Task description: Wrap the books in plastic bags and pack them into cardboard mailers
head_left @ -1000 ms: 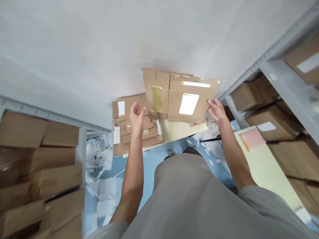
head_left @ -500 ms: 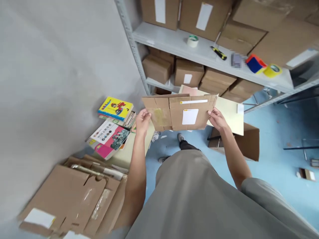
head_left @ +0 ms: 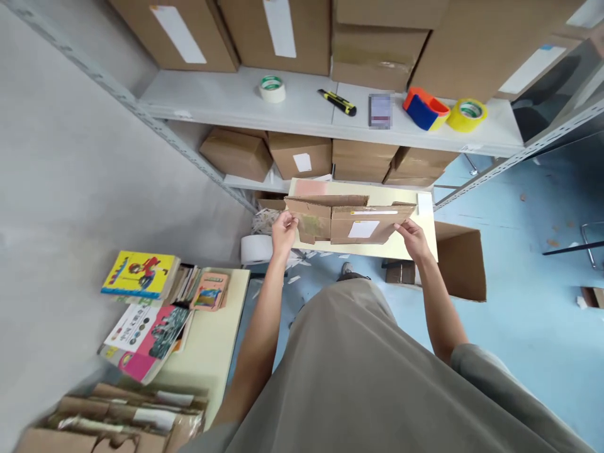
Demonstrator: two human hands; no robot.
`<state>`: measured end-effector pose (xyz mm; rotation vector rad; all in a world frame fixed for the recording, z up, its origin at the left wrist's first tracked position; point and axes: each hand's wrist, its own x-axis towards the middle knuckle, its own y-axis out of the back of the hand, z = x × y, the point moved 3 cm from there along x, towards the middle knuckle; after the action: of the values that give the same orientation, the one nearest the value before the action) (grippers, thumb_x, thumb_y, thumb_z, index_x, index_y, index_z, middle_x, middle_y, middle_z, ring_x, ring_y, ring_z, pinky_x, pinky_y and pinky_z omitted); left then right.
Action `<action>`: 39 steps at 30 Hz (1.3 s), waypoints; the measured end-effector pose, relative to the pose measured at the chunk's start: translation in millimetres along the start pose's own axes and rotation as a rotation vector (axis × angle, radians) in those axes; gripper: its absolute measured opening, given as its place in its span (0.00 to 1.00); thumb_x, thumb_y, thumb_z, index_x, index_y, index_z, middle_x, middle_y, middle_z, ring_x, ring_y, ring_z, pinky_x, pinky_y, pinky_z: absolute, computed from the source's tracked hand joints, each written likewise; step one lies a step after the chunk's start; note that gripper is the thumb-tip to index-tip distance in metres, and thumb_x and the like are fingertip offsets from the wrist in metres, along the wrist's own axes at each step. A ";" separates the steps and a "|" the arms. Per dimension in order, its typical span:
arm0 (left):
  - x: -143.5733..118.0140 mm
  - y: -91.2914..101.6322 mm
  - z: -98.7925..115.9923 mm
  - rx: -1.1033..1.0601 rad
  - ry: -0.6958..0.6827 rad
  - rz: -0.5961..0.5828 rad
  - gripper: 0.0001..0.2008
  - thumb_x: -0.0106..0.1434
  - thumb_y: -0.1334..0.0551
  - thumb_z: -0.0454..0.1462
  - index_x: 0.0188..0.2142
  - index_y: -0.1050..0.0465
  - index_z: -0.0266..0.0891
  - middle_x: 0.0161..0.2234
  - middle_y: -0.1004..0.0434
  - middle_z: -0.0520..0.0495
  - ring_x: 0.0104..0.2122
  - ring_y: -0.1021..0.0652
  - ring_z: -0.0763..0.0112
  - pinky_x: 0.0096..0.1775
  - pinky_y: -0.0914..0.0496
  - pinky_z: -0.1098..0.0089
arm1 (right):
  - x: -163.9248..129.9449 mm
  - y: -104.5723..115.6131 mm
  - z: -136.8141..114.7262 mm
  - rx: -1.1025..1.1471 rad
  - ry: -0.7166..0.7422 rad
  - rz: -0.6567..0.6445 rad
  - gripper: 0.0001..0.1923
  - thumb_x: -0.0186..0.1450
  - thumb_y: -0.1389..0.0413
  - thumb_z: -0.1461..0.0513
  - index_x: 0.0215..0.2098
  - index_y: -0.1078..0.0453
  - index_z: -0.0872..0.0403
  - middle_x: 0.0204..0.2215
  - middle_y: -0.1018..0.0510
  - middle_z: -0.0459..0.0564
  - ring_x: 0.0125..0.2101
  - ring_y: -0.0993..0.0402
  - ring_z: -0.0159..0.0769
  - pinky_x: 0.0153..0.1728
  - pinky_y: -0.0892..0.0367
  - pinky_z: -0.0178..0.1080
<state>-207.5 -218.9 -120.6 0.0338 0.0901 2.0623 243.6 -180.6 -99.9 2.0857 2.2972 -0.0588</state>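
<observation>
A partly folded cardboard box (head_left: 342, 229) with a white label on its front is held up between my two hands. My left hand (head_left: 284, 231) pinches its left edge, and my right hand (head_left: 411, 236) grips the right edge near the lower corner. The box bends along a vertical crease, and its upper flaps stand apart. Behind and beneath it lies a pale yellow tabletop (head_left: 419, 236); whether the box touches it I cannot tell.
On the shelf (head_left: 207, 94) ahead are a white tape roll (head_left: 272, 90), a utility knife (head_left: 338, 102), a tape dispenser (head_left: 425, 109) and a yellow tape roll (head_left: 467, 116). Books (head_left: 141, 275) and flattened cartons (head_left: 117, 418) are at left. An open carton (head_left: 460, 261) stands on the floor at right.
My view has turned left and toward the shelf. The box has come over the pale table in both hands, and it looks more bent at its crease, its top flaps further apart.
</observation>
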 end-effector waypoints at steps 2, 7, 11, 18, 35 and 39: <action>20.0 -42.6 -2.4 0.036 0.015 -0.025 0.06 0.63 0.31 0.35 0.37 0.27 0.45 0.36 0.20 0.50 0.42 0.18 0.62 0.51 0.23 0.64 | 21.6 25.1 6.4 -0.019 -0.009 0.010 0.30 0.61 0.21 0.36 0.49 0.14 0.46 0.52 0.07 0.53 0.57 0.13 0.56 0.69 0.23 0.61; 54.1 -120.7 -10.5 0.111 0.002 -0.045 0.09 0.63 0.34 0.30 0.33 0.32 0.45 0.31 0.26 0.53 0.36 0.24 0.65 0.45 0.28 0.68 | 53.9 67.7 31.8 -0.066 -0.082 0.031 0.33 0.59 0.22 0.32 0.46 0.15 0.46 0.50 0.07 0.55 0.55 0.12 0.58 0.67 0.20 0.63; 67.1 -160.5 -21.9 0.090 0.050 -0.075 0.08 0.62 0.37 0.29 0.38 0.25 0.43 0.38 0.18 0.49 0.41 0.20 0.64 0.49 0.27 0.67 | 57.4 77.9 52.2 -0.098 -0.110 0.057 0.34 0.61 0.25 0.31 0.48 0.15 0.46 0.50 0.07 0.56 0.56 0.12 0.58 0.68 0.21 0.64; 64.2 -202.5 -42.5 0.079 0.164 -0.232 0.08 0.64 0.31 0.43 0.39 0.23 0.43 0.38 0.15 0.46 0.43 0.17 0.58 0.49 0.23 0.61 | 43.0 50.3 76.3 -0.213 -0.147 0.100 0.44 0.68 0.34 0.31 0.71 0.21 0.46 0.71 0.17 0.58 0.70 0.20 0.60 0.74 0.26 0.63; 2.7 -174.1 -17.8 -0.097 0.423 -0.309 0.40 0.57 0.20 0.67 0.57 0.17 0.44 0.64 0.13 0.35 0.63 0.14 0.48 0.60 0.19 0.55 | 96.4 78.1 34.0 -0.022 -0.408 -0.068 0.51 0.59 0.24 0.27 0.67 0.17 0.50 0.58 0.09 0.59 0.62 0.13 0.60 0.68 0.17 0.63; 18.5 -180.8 -10.4 -0.054 0.331 -0.309 0.41 0.55 0.17 0.64 0.57 0.16 0.41 0.62 0.11 0.33 0.63 0.14 0.44 0.62 0.18 0.51 | 98.6 75.5 27.0 -0.084 -0.362 -0.030 0.47 0.60 0.23 0.29 0.63 0.17 0.50 0.60 0.11 0.60 0.59 0.12 0.58 0.62 0.12 0.60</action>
<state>-58.1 -117.9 -145.5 -0.3354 0.2292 1.7438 309.4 -76.8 -132.3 1.8229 2.0766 -0.3072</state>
